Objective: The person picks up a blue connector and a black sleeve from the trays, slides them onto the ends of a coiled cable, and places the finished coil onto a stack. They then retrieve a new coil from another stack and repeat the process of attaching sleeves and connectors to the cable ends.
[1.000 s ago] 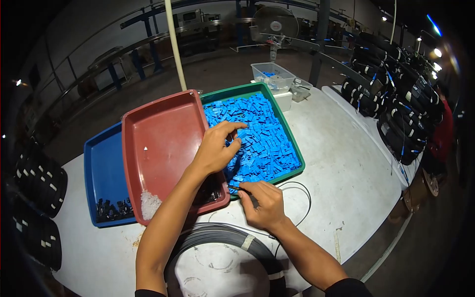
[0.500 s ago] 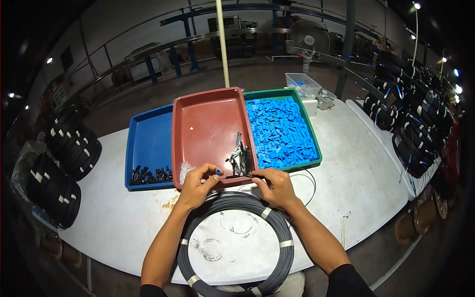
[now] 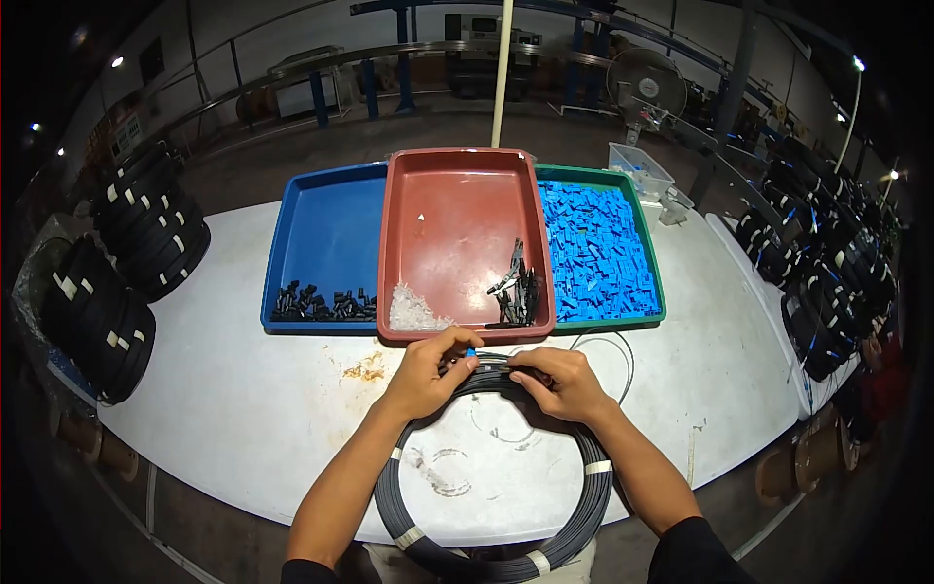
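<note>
A coil of black cable (image 3: 397,487), bound with several pale bands of tape, lies in front of me. Over its far side my left hand (image 3: 426,378) is closed, pinching a small blue connector (image 3: 472,352) between thumb and fingertips. Just to the right, my right hand (image 3: 556,380) is also closed, its thumb and forefinger on a thin dark strand that looks like the cable. Fingers partly hide where that strand meets the connector. A loose cable loop (image 3: 631,362) curves out beyond my right hand.
Beyond the coil stand a red tray (image 3: 462,156) with slender black parts and clear bits, a blue tray (image 3: 336,175) with black pieces, and a green tray (image 3: 660,292) full of blue connectors. Coil stacks (image 3: 102,302) (image 3: 827,282) flank the white table (image 3: 253,419).
My view has shifted, so the trays appear higher and further right. Both hands have drawn back from the red tray's near edge to the coil's far side, the blue connector still in my left.
</note>
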Available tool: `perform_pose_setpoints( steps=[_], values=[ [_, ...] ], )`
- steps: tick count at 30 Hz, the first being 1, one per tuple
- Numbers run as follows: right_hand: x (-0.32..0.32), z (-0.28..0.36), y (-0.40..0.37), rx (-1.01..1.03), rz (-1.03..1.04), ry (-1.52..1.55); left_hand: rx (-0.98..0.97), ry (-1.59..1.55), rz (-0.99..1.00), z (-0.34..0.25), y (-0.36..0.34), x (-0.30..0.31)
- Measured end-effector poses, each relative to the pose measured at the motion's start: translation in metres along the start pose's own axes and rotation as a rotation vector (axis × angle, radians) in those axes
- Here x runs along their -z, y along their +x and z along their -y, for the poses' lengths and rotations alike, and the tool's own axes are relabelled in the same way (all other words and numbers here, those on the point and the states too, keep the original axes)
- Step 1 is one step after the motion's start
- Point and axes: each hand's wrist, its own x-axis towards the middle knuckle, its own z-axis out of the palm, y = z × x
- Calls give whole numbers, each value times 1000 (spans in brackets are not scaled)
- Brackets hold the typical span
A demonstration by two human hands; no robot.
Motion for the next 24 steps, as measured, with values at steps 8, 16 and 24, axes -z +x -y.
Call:
perform_pose_setpoints(
  steps=[8,16,24],
  values=[
    [-1,0,0,-52,17,48,-59,60,17,-1,2,-1],
    [0,-1,-1,42,46,43,-77,108,100,-20,-1,4],
    [5,5,-2,30,148,79,-347,316,25,-9,2,-2]
  ],
)
